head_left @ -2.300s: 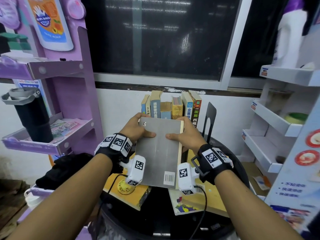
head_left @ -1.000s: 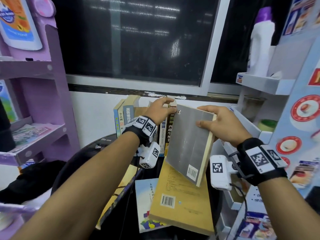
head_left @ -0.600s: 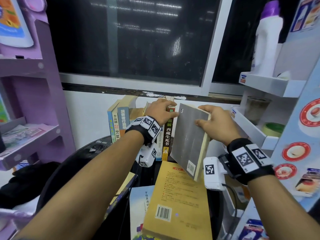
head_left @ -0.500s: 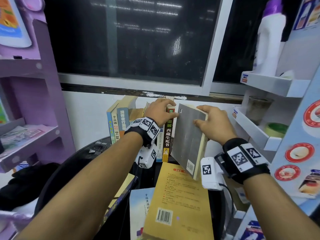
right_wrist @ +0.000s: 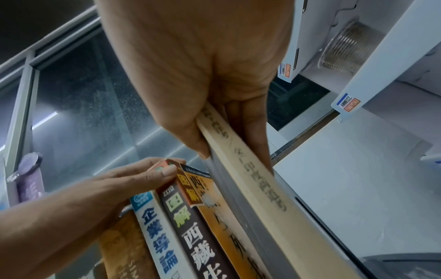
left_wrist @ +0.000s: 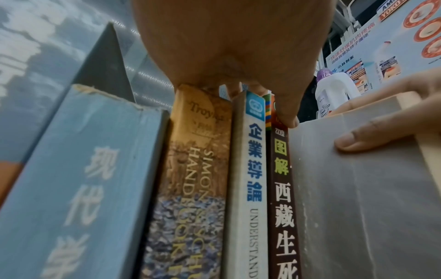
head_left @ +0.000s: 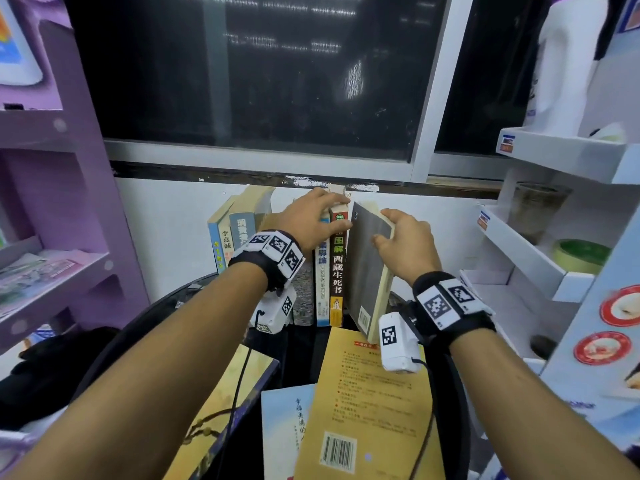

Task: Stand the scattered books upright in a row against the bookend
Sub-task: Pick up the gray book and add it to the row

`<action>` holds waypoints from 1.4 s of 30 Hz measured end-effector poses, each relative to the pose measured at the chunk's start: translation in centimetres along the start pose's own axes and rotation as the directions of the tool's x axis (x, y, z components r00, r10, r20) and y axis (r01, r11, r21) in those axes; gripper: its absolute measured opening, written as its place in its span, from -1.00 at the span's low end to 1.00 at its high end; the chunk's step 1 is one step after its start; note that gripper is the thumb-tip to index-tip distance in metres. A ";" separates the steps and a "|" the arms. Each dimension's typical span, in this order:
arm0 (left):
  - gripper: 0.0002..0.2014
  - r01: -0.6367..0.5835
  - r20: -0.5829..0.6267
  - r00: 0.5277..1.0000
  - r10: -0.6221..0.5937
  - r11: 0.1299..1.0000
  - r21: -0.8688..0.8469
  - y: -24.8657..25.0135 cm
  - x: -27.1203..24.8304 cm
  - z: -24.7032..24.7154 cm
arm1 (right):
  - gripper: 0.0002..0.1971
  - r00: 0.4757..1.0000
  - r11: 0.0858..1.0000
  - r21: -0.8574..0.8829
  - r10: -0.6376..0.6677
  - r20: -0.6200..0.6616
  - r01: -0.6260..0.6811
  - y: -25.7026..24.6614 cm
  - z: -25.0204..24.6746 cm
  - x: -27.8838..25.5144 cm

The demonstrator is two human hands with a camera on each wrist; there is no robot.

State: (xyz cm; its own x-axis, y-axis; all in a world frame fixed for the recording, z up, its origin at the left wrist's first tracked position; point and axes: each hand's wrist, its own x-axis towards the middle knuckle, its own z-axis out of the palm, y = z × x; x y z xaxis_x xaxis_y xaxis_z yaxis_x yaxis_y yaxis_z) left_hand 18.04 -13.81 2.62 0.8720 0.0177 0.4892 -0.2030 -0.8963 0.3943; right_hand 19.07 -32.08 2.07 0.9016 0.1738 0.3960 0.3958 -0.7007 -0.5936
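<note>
A row of upright books (head_left: 242,233) stands at the back of the round black table (head_left: 145,320). My left hand (head_left: 311,216) reaches over the row's right end, thumb and fingers pinching the top of the brown book (head_left: 336,268) (left_wrist: 282,207) (right_wrist: 188,236). My right hand (head_left: 398,237) (right_wrist: 203,75) grips the top of a grey book (head_left: 363,271) (left_wrist: 358,188) (right_wrist: 262,207), thumb on its cover. The grey book stands almost upright beside the brown book, its bottom angled slightly outward. The bookend is hidden.
Three books lie flat in front: a yellow one (head_left: 370,410), a pale blue one (head_left: 284,431) under it, and a dark-edged one (head_left: 221,417) to the left. A white rack (head_left: 533,258) stands close on the right, a purple shelf unit (head_left: 52,271) on the left.
The grey book has swung from a slant to nearly upright and closed in on the brown book. My left hand has stayed on the top of the row.
</note>
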 end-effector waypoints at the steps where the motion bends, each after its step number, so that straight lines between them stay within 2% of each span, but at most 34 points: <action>1: -0.53 0.000 0.000 1.000 0.000 1.000 -0.004 -0.2 0.1 0.1 | -0.51 1.000 1.000 -0.002 -0.003 0.000 0.003 0.0 0.3 0.1; 19: -0.49 -0.087 0.000 0.996 0.087 0.995 0.052 -1.9 0.5 0.7 | -0.52 0.996 0.996 0.033 -0.082 0.025 0.081 -0.7 3.8 2.4; 31: -0.48 -0.099 0.013 0.995 0.099 0.989 0.111 -1.8 0.4 0.8 | -0.42 0.976 0.991 0.100 -0.106 0.189 0.088 0.2 4.1 2.3; 35: -0.48 -0.096 0.015 0.995 0.095 0.988 0.119 -1.7 0.3 0.7 | -0.31 0.948 0.986 0.138 -0.130 0.291 0.093 0.2 3.3 1.9; 39: -0.49 -0.090 0.012 0.996 0.089 0.988 0.124 -1.6 0.2 0.7 | 0.04 0.891 0.984 0.112 -0.175 0.418 0.140 0.2 2.6 1.3; 42: -0.49 -0.087 0.014 0.996 0.086 0.989 0.123 -1.4 0.1 0.6 | 0.10 0.886 0.981 0.119 -0.191 0.422 0.155 0.3 2.8 1.1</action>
State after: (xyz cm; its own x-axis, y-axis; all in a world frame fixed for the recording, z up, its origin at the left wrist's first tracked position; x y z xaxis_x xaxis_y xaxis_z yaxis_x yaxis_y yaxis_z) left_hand 18.65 -12.81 1.69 0.8574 -0.0657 0.5104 -0.2219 -0.9421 0.2514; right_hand 20.70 -30.18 0.34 0.7968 0.5802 0.1691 0.5488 -0.5775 -0.6044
